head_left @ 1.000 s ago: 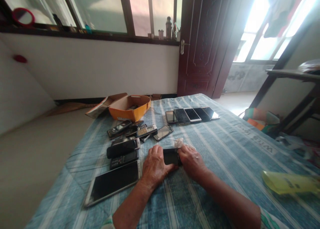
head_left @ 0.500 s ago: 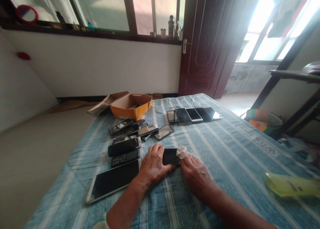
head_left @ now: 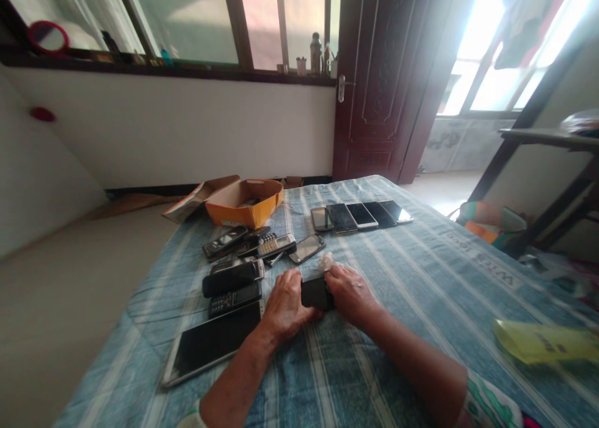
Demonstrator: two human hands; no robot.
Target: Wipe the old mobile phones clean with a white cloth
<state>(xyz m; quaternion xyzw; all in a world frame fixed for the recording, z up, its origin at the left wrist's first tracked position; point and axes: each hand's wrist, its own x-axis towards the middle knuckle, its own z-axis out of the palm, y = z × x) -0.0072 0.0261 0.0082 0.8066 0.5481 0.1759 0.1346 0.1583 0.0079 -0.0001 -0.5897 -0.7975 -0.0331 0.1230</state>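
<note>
My left hand (head_left: 286,300) grips the left end of a dark phone (head_left: 315,293), which lies just above the striped cloth. In my right hand (head_left: 352,291) is a crumpled white tissue (head_left: 326,261), pinched between the fingers at the phone's right upper edge. My right fingers cover that end of the phone. To the left lie a large tablet (head_left: 213,340) with a pale frame, a black keypad phone (head_left: 234,299) and a dark phone with a silver end (head_left: 231,277). A grey touchscreen phone (head_left: 307,248) rests just beyond my hands.
An open orange box (head_left: 243,214) stands at the far left of the blue striped cloth (head_left: 421,328). Several old phones (head_left: 276,245) are heaped before it. A row of several smartphones (head_left: 362,215) lies at the back. A yellow packet (head_left: 543,342) sits at the right.
My right hand has moved up and slightly left with the tissue, from the phone's right end to its far edge. My left hand keeps its hold, and the view has shifted slightly.
</note>
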